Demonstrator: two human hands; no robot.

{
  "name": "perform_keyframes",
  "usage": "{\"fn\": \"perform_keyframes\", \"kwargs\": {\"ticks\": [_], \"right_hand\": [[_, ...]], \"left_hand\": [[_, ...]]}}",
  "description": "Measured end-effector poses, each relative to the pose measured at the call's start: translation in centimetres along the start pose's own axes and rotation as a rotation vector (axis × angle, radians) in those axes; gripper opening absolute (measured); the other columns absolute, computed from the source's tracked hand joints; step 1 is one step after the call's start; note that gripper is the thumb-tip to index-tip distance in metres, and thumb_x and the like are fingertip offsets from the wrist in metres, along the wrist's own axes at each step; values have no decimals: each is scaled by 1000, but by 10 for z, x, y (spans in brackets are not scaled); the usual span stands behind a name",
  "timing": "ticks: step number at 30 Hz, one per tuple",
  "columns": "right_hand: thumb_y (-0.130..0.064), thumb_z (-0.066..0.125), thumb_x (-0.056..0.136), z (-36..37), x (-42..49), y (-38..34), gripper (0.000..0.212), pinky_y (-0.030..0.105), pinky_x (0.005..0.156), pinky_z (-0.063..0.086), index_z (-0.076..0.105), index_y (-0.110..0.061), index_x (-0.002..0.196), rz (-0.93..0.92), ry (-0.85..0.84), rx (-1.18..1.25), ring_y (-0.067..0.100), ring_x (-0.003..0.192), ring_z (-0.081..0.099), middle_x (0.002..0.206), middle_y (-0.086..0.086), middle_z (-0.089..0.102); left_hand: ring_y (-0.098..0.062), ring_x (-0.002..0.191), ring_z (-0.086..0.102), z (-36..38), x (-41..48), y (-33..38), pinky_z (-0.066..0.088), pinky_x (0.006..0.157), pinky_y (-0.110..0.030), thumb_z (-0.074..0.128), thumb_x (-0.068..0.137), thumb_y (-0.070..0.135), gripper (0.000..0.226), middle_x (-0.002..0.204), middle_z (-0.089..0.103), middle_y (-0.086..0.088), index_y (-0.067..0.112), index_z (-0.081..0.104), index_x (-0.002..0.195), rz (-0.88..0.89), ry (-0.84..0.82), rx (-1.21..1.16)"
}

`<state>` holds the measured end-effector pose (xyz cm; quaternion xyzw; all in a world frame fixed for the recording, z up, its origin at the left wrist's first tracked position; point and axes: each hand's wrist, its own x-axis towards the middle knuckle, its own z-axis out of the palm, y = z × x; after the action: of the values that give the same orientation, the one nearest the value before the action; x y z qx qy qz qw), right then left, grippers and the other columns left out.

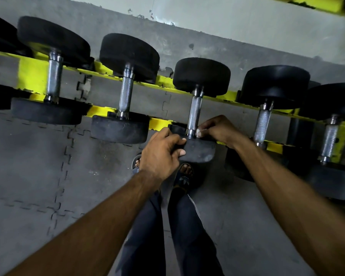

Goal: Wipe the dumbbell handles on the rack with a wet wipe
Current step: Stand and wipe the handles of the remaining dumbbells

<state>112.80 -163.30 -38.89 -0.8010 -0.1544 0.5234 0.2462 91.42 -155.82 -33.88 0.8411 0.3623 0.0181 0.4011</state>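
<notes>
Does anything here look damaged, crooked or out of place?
Yes: the rack has chipped, patchy yellow paint along its rails, and the wall behind shows flaking paint at its lower edge.

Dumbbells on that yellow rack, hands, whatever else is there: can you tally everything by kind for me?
Dumbbells with handle showing: 5
Hands: 2, left hand and right hand
Wet wipe, a white scrap in the right fingers: 1
Sandalled feet: 2
Total: 10
Partly hidden black weights elsewhere not counted.
</notes>
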Motion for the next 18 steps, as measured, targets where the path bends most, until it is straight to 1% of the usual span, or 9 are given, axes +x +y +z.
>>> {"fn": "perform_keyframes", "kwargs": {"ticks": [3,5,8,10,11,13,16,17,18], "right_hand": [[-17,88,68,-4,-12,3,14,22,68,55,78,-23,75,-183,50,-116,3,73,70,74,-9,75],[-18,87,71,-1,-16,-1,15,22,68,54,79,-21,84,-350,61,-208,3,74,69,79,-10,74],[-15,82,73,5,-6,-12,14,18,69,48,79,-17,86,-518,256,-250,4,73,62,82,-7,68],[-18,79,76,7,0,-17,10,15,68,45,78,-16,86,-567,409,-252,6,72,59,82,-4,66],[-20,77,77,7,-1,-18,9,18,69,45,77,-16,85,-568,457,-263,8,73,60,82,-3,67],[-22,77,76,7,-6,-19,9,25,72,50,76,-18,84,-509,410,-312,13,77,65,85,-1,71],[-23,83,70,5,-16,-18,15,28,75,55,77,-21,83,-392,126,-435,9,80,69,85,-5,75],[-23,84,69,5,-17,-17,16,28,76,56,78,-21,84,-382,84,-425,8,80,70,85,-6,75],[-23,83,70,6,-18,-17,16,28,76,56,77,-21,85,-389,95,-392,8,79,69,84,-6,75]], "left_hand": [[-20,91,52,1,4,-1,52,76,-40,79,76,18,20,91,47,7,24,66,91,17,-1,-49],[-21,89,51,0,6,-3,50,77,-37,80,75,15,21,90,47,5,21,67,90,21,-1,-68],[-17,91,47,-2,7,-3,46,79,-30,81,75,13,22,91,46,5,19,69,93,-2,-17,-54],[-16,91,45,-3,9,-1,46,79,-29,82,76,14,22,90,45,7,19,69,94,-13,-32,-48],[-17,91,46,-4,10,-1,47,79,-31,82,75,14,23,90,45,6,19,69,94,-13,-38,-49],[-19,90,49,-5,12,-2,50,79,-35,82,75,15,24,90,44,6,19,69,94,-9,-62,-53],[-19,89,52,-10,16,-3,52,80,-37,84,74,16,27,91,44,6,19,70,96,0,-106,-50],[-18,88,53,-11,17,-3,53,81,-37,85,73,15,27,91,44,8,19,70,95,-1,-112,-57],[-16,86,54,-11,17,-4,53,81,-36,86,72,14,27,90,44,10,18,70,94,1,-112,-67]]}}
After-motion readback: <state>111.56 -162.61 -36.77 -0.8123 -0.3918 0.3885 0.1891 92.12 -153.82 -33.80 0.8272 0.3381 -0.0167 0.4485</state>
